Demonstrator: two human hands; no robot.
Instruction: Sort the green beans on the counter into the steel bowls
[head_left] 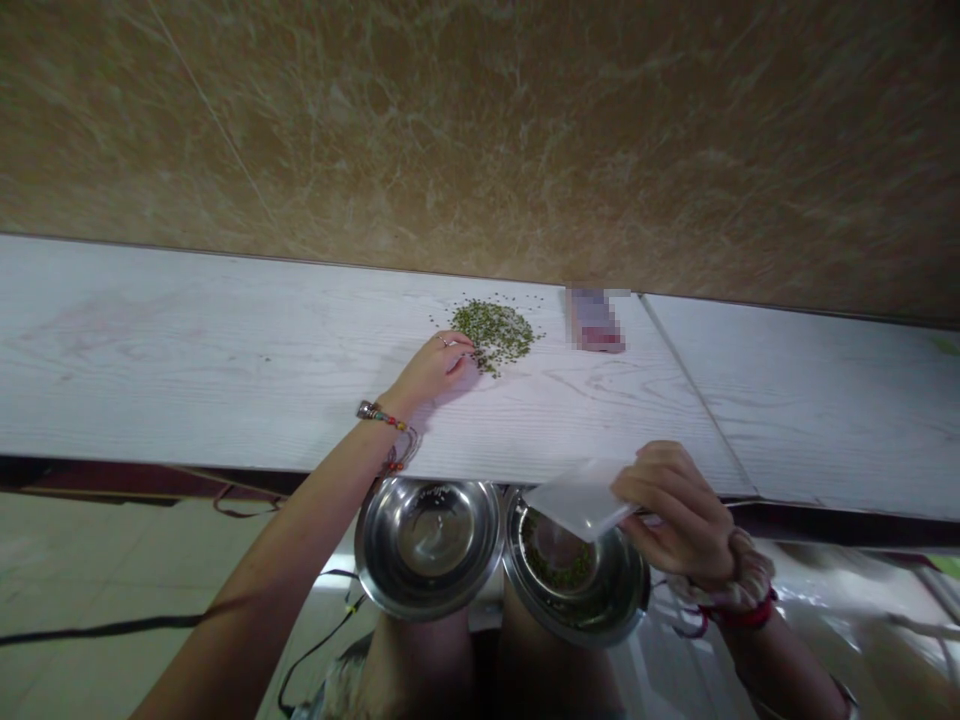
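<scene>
A loose heap of small green bits (496, 330), too small to name surely, lies spread on the white wood-grain table (225, 370). My left hand (441, 365) rests at the heap's near left edge, fingers curled together against the bits; what they hold, if anything, is hidden. My right hand (675, 505) grips a translucent plastic sheet or bag (581, 498) by its right side. That sheet hangs over the right metal bowl (619, 595), which has more green bits inside. Beside it sits the left metal bowl (375, 565), with a few small light specks in it.
Against the wall side of the table lies a phone-like object (596, 320), blurred out. A brown marbled wall (480, 140) rises behind the table. Both bowls sit over my knees, just below the table's front edge. A dark cable (97, 632) runs at the lower left.
</scene>
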